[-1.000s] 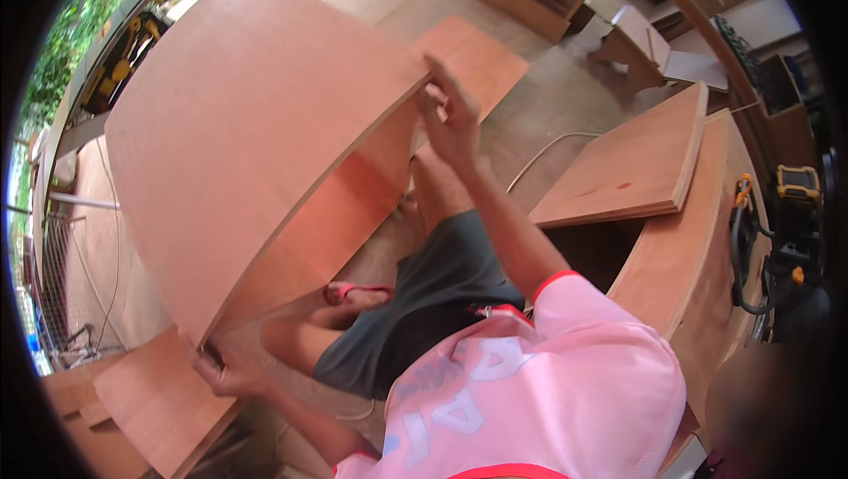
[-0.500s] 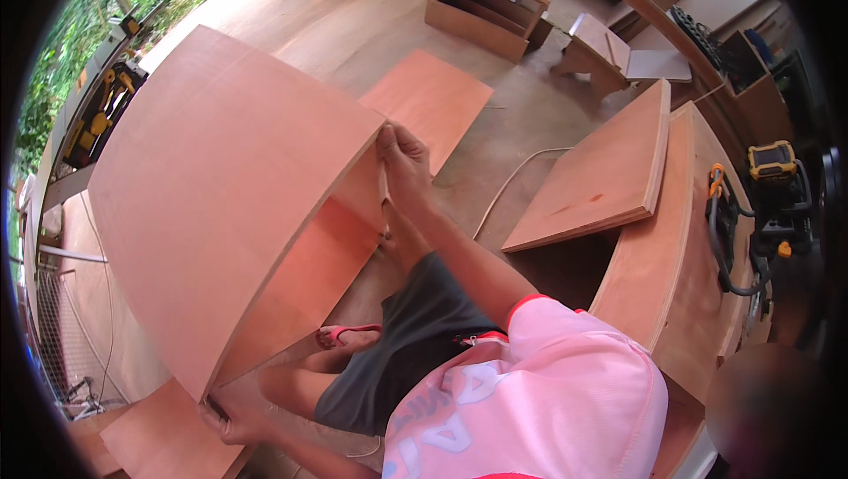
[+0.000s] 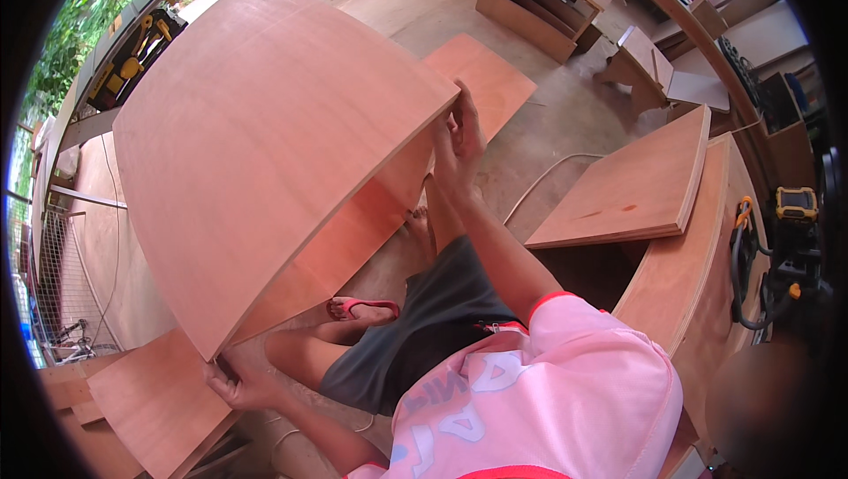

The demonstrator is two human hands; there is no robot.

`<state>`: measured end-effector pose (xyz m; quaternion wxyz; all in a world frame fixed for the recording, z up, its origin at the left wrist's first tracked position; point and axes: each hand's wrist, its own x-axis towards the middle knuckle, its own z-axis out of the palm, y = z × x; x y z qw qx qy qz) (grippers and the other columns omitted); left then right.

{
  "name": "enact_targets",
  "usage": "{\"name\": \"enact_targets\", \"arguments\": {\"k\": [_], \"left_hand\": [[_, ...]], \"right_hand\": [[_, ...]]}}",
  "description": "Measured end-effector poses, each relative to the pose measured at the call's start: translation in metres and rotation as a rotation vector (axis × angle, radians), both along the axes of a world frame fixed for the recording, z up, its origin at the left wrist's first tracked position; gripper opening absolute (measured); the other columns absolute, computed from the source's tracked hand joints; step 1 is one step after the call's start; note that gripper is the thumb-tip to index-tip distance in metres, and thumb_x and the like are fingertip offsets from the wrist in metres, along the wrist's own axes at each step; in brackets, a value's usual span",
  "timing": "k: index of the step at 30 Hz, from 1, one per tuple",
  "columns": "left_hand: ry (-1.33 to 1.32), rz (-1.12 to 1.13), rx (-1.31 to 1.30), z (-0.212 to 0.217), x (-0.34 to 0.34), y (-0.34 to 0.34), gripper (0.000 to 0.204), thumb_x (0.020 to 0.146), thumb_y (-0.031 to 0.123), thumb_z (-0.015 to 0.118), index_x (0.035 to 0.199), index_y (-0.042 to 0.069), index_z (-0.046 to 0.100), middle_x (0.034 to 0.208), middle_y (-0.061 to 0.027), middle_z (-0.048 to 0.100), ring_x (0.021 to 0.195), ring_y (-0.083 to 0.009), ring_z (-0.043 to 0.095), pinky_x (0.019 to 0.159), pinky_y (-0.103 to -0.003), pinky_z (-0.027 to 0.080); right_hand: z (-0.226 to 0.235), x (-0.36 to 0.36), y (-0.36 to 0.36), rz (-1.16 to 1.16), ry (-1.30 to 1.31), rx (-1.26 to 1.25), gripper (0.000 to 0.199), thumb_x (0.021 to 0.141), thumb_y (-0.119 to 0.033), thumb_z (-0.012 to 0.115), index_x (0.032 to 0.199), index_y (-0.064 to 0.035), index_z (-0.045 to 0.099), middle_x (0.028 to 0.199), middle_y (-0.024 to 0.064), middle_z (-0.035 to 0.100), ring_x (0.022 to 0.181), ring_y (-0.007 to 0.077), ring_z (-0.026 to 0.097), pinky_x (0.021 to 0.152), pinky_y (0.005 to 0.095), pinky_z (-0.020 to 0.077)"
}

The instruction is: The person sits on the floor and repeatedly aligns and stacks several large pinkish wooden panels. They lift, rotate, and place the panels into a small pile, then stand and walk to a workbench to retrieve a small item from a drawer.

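A large reddish plywood panel [image 3: 291, 135] is tilted in front of me, its near edge spanning between my hands. My left hand [image 3: 237, 382] is closed on the panel's near-left corner, thumb and fingers pinching the edge. At the right corner, my right hand [image 3: 465, 128] is closed round the edge, its fingertips partly hidden. Beneath the raised panel shows another reddish plywood surface [image 3: 353, 232]; whether the two are joined I cannot tell. My feet stand close to it, one in a pink flip-flop [image 3: 371, 304].
Another plywood sheet [image 3: 490, 82] lies on the floor beyond. To the right, a loose board [image 3: 632, 188] rests on a plywood box [image 3: 685, 254], near a yellow-black power tool [image 3: 797, 205]. More boards [image 3: 163, 391] lie at lower left. A cable [image 3: 548, 170] crosses the floor.
The panel has moved forward and to the right with both hands on it. My right hand has turned at its corner. The whole view has shifted somewhat.
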<state>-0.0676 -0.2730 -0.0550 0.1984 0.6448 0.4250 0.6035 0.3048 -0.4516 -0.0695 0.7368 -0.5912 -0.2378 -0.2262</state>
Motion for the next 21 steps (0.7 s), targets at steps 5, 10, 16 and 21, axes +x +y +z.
{"name": "enact_targets", "arguments": {"k": [5, 10, 16, 21], "left_hand": [[-0.056, -0.073, 0.144, 0.005, 0.010, -0.002, 0.030, 0.097, -0.004, 0.065, 0.125, -0.012, 0.058, 0.124, -0.0225, 0.067, 0.109, -0.0282, 0.069, 0.096, -0.036, 0.059], [0.030, -0.063, 0.209, 0.004, 0.006, 0.003, 0.034, 0.097, -0.007, 0.063, 0.129, -0.012, 0.056, 0.131, -0.0247, 0.063, 0.115, -0.0302, 0.067, 0.100, -0.038, 0.058], [0.058, -0.065, 0.179, 0.000, -0.005, 0.008, 0.034, 0.097, -0.006, 0.063, 0.130, -0.011, 0.056, 0.134, -0.0251, 0.062, 0.116, -0.0299, 0.067, 0.099, -0.037, 0.058], [0.047, -0.090, 0.181, 0.004, -0.003, 0.006, 0.035, 0.098, -0.003, 0.064, 0.131, -0.012, 0.056, 0.130, -0.0240, 0.064, 0.112, -0.0279, 0.068, 0.097, -0.036, 0.058]], "right_hand": [[0.010, 0.004, -0.004, -0.147, -0.019, -0.133, 0.049, 0.092, 0.004, 0.069, 0.140, -0.0002, 0.056, 0.116, 0.0108, 0.068, 0.104, 0.0184, 0.069, 0.089, 0.0334, 0.0600], [0.017, 0.005, -0.007, -0.136, -0.046, -0.168, 0.047, 0.090, 0.006, 0.071, 0.135, -0.0015, 0.061, 0.111, 0.0119, 0.069, 0.102, 0.0202, 0.070, 0.088, 0.0356, 0.0626], [0.019, 0.003, -0.008, -0.076, -0.001, -0.110, 0.048, 0.088, 0.007, 0.071, 0.134, -0.0046, 0.063, 0.111, 0.0111, 0.070, 0.102, 0.0198, 0.071, 0.087, 0.0348, 0.0624], [0.020, 0.006, -0.014, -0.063, -0.082, -0.182, 0.047, 0.088, 0.010, 0.069, 0.133, -0.0050, 0.065, 0.114, 0.0106, 0.069, 0.103, 0.0185, 0.070, 0.085, 0.0338, 0.0621]]}}
